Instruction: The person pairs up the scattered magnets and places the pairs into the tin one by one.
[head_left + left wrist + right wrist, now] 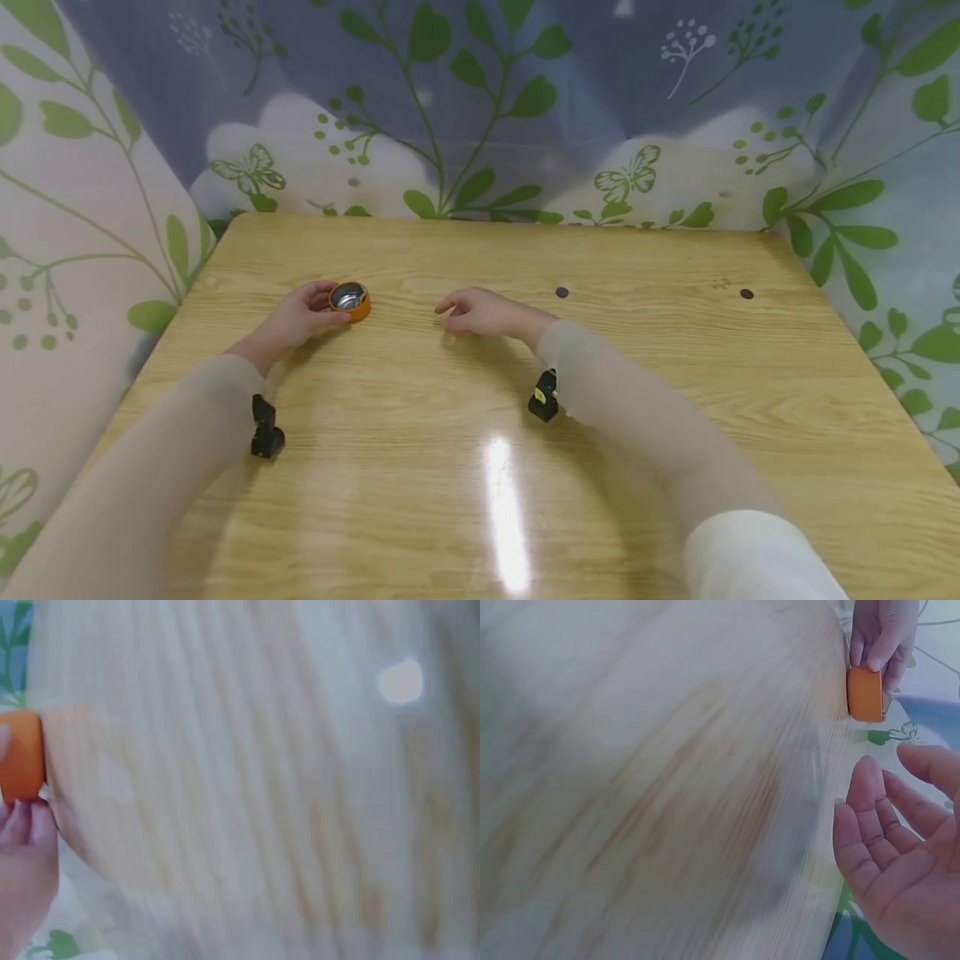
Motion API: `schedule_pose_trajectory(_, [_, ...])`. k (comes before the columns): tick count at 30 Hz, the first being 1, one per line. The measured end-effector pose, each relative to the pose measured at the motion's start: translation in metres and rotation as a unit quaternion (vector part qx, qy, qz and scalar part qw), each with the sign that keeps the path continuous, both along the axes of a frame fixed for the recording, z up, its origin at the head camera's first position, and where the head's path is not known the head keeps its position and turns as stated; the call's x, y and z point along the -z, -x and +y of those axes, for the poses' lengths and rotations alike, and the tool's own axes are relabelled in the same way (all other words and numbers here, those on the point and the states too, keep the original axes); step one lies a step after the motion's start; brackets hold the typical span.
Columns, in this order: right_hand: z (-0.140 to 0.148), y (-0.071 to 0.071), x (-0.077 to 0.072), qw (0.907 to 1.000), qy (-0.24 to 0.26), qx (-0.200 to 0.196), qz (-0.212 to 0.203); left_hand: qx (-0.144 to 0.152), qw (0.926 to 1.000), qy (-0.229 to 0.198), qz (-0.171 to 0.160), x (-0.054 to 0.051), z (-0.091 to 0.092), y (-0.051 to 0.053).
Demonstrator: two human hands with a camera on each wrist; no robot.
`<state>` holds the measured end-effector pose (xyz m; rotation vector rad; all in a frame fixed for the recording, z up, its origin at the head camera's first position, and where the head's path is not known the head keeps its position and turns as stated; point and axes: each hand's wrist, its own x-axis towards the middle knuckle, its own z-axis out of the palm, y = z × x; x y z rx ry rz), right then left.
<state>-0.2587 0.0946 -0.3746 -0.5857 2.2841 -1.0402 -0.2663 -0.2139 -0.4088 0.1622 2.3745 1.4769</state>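
A small round orange bowl (pixel 360 310) with a shiny metal inside stands upright on the wooden table (pixel 420 400), left of the middle. The left hand (pixel 296 319) holds it from its left side, thumb at the near edge and fingers behind. In the left wrist view the orange side (pixel 22 756) shows at the left edge, with the left hand (pixel 28 862) below it. To the right of the bowl, the right hand (pixel 487 313) is apart from it, holding nothing, fingers loosely bent. The right wrist view shows the right hand (pixel 900 855) palm up to the camera, and the orange bowl (pixel 865 694) beyond.
Two small dark discs, one (pixel 562 292) right of the right hand and another (pixel 747 294) farther right, lie on the tabletop. A leaf-patterned cloth (pixel 480 108) stands behind the table and along both sides. A bright light reflection shows near the front.
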Motion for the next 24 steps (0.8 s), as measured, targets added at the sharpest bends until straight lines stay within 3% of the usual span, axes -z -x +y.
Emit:
schedule_pose_trajectory(9, [0.038, -0.011, -0.007, 0.9995, -0.028, -0.014, 0.009, -0.029, 0.999, 0.033, -0.005, -0.008, 0.007, -0.012])
schedule_pose_trajectory(15, [0.068, -0.016, -0.004, 0.9991, -0.034, -0.019, 0.019, -0.051, 0.9981, 0.034, -0.006, -0.013, 0.011, -0.026])
schedule_pose_trajectory(24, [0.101, -0.029, -0.002, 0.9997, -0.023, -0.006, -0.002, -0.099, 0.9924, -0.013, -0.071, -0.018, 0.02, -0.047])
